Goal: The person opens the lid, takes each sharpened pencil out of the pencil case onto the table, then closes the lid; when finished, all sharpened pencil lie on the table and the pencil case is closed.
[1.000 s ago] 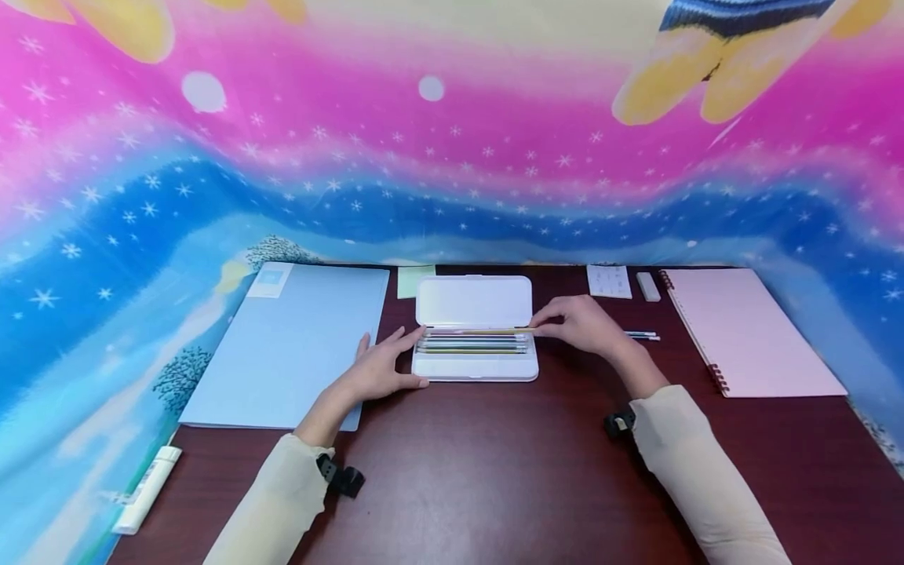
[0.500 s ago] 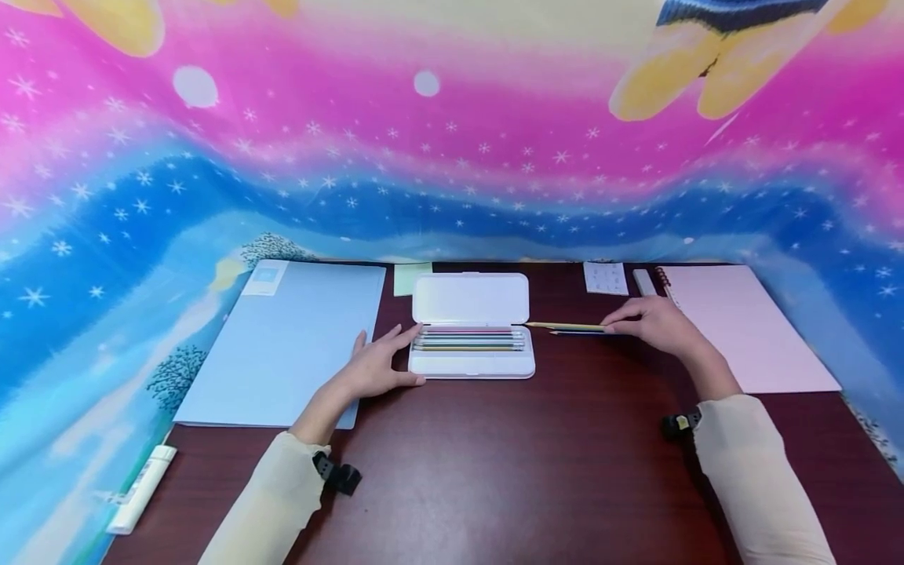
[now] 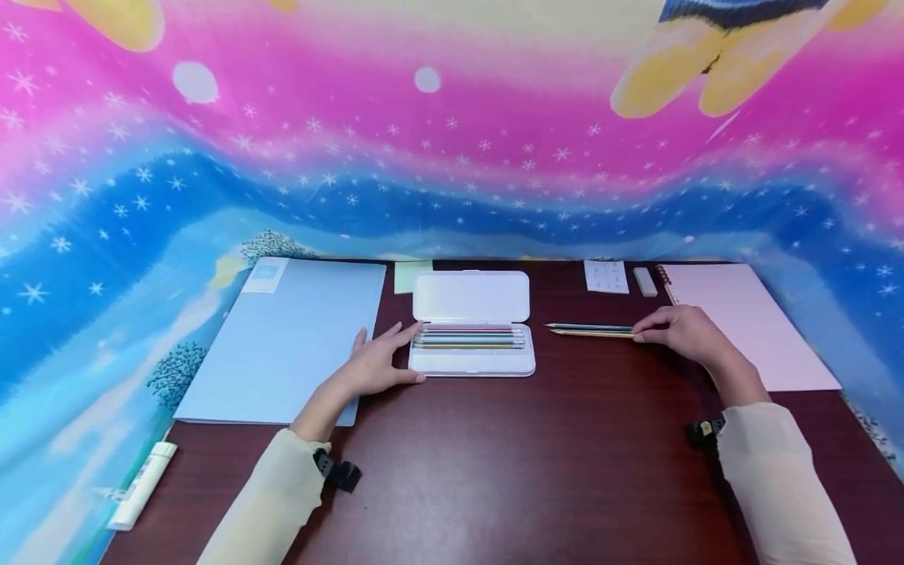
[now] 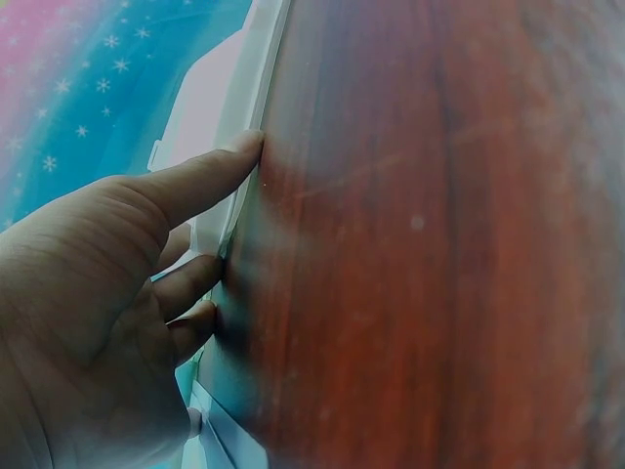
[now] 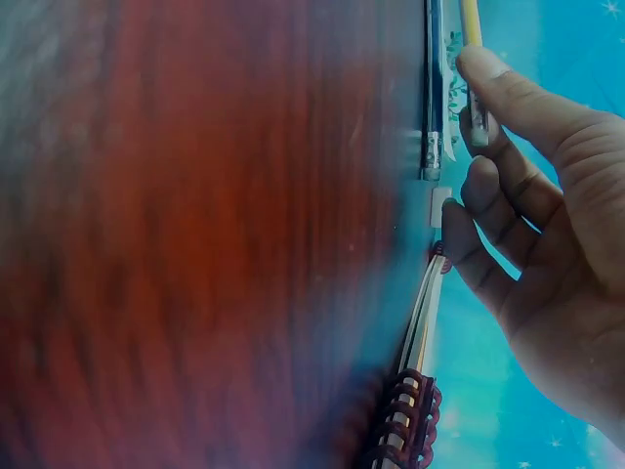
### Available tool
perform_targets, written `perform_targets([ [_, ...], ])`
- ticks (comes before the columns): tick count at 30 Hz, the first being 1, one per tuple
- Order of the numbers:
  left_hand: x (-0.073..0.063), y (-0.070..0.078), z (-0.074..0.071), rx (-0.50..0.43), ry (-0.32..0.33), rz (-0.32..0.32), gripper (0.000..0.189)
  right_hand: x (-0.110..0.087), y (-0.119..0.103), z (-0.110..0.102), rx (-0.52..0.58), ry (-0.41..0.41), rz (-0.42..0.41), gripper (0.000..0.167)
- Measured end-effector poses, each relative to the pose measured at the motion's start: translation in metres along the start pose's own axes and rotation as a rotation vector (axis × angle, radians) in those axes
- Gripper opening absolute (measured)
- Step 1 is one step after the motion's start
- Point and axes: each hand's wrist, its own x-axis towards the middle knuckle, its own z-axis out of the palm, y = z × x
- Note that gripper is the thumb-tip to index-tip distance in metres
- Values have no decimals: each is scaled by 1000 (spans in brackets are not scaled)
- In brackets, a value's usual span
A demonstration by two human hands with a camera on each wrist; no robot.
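My right hand pinches a yellow pencil near its end between thumb and fingers, to the right of the pencil case. Beside that pencil, in the head view, lies a dark pencil, pointing left. The white pencil case stands with its lid raised. Several pencils lie side by side inside it. At the case's left end rests my left hand, fingers spread, the thumb at the front corner and the index finger toward the hinge.
A blue folder lies left, partly under the left hand. A pink spiral notebook lies right, with a white eraser and a small paper near it. Behind the case is a green note; a white tube lies front left.
My right hand has moved right from the pencil case, drawing the yellow pencil out to beside the dark pencil on the table. The left hand stays at the case.
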Motion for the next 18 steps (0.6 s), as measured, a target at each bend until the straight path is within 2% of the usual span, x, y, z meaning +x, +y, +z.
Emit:
perform_targets([
  [18, 0, -1, 0, -3, 4, -2, 95, 11, 0, 4, -52, -21, -17, 4],
])
